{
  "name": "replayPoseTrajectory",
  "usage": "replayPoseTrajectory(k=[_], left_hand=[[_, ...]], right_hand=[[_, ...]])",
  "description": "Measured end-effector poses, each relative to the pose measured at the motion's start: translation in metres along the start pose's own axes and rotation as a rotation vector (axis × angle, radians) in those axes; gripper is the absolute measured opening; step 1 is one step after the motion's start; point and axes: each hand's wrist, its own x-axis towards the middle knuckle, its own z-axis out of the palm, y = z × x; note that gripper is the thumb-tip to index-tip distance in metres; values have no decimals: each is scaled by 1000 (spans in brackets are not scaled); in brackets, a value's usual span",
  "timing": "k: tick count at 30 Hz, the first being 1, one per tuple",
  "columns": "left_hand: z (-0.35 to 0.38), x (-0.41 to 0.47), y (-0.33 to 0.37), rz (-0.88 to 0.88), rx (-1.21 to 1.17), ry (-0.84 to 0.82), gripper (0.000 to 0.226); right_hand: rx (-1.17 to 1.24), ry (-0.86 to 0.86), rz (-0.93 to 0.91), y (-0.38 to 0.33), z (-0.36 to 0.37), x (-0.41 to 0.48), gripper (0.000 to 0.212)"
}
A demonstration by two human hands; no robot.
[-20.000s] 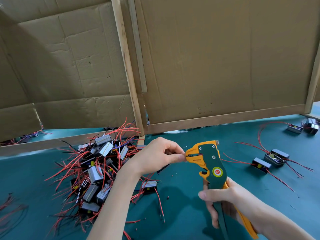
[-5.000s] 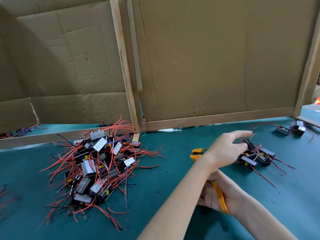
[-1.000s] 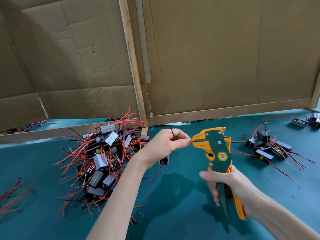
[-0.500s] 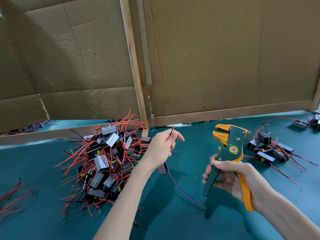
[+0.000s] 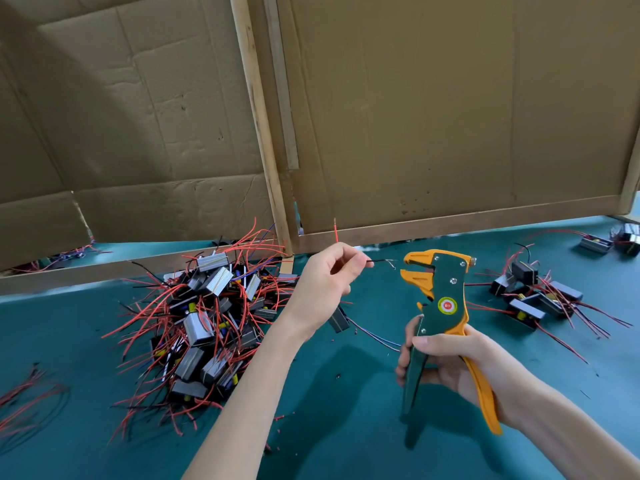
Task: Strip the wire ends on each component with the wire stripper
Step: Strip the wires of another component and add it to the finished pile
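My left hand (image 5: 327, 282) pinches a black wire (image 5: 381, 261) whose bare tip points right, a short gap from the jaws of the wire stripper (image 5: 438, 303). A red wire (image 5: 335, 230) sticks up from the same hand. Their small dark component (image 5: 338, 320) hangs below my left wrist, partly hidden, with a blue wire trailing to the mat. My right hand (image 5: 450, 362) grips the green and orange stripper by its handles, jaws apart and facing left.
A big heap of components with red wires (image 5: 207, 320) lies left of my left arm on the green mat (image 5: 346, 427). A smaller group of components (image 5: 533, 299) sits at the right. Cardboard panels on wooden frames (image 5: 415, 133) wall off the back. Loose red wires (image 5: 24, 403) lie far left.
Half a second ago my left hand held the wire pointing up; now the black wire's end points right toward the stripper jaws. The stripper has turned more upright and nearer the wire.
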Motion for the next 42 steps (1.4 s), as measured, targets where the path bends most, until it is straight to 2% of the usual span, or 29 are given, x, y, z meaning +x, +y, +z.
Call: replayPoseTrajectory(k=[5, 17, 22, 25, 28, 35, 38, 40, 42], left_hand=[[7, -2, 5, 5, -45, -36, 14], [14, -5, 8, -68, -79, -98, 15], [12, -5, 8, -89, -75, -130, 16], [9, -5, 10, -90, -67, -151, 16], [4, -5, 12, -86, -53, -182, 16], [-13, -6, 14, -95, -17, -292, 15], [-17, -6, 10, -152, 29, -298, 16], [-16, -6, 6, -185, 78, -276, 18], [-15, -5, 2, -206, 89, -245, 18]], right_hand=[[-29, -79, -21, 5, -5, 2, 33], [-62, -74, -25, -3, 4, -2, 39], [-52, -59, -36, -5, 9, -4, 27], [-74, -64, -26, -5, 8, -6, 38], [-103, -59, -16, -5, 7, -7, 40], [-171, 40, 48, -1, 17, -13, 45], [-191, 152, 75, 7, 29, -13, 44], [-159, 182, 81, 12, 33, -12, 40], [-9, 71, 80, 12, 36, -11, 29]])
